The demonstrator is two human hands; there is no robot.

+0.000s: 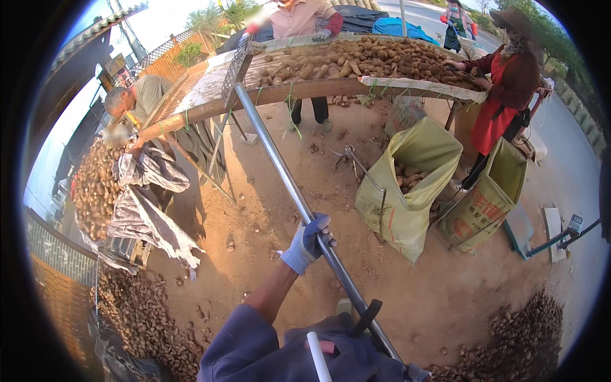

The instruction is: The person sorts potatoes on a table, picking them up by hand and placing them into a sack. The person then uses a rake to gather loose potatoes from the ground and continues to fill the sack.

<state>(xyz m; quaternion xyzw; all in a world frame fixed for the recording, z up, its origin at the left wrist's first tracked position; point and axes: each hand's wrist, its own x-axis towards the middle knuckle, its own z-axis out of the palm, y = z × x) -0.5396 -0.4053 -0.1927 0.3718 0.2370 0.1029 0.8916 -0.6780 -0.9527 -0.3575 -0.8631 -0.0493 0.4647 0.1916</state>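
Note:
My left hand (pixel 308 242), in a pale blue and grey work glove, is closed around the middle of a long shiny metal pole (pixel 281 167). At the pole's far end a perforated metal plate (pixel 235 71) stands on the slatted sorting table (pixel 191 90). My right hand (pixel 418 373), also gloved, is at the pole's lower end and mostly cut off by the bottom edge. Brown root tubers (pixel 343 59) are spread over the table to the right of the plate.
Open woven sacks (pixel 405 205) (pixel 482 205) stand on the right, one holding tubers. Co-workers (pixel 305 21) (pixel 506 90) are behind and right of the table; another (pixel 143 95) bends at its left end, beside a heaped tuber load (pixel 98 186). Tuber piles (pixel 143 310) (pixel 515 339) lie on the ground.

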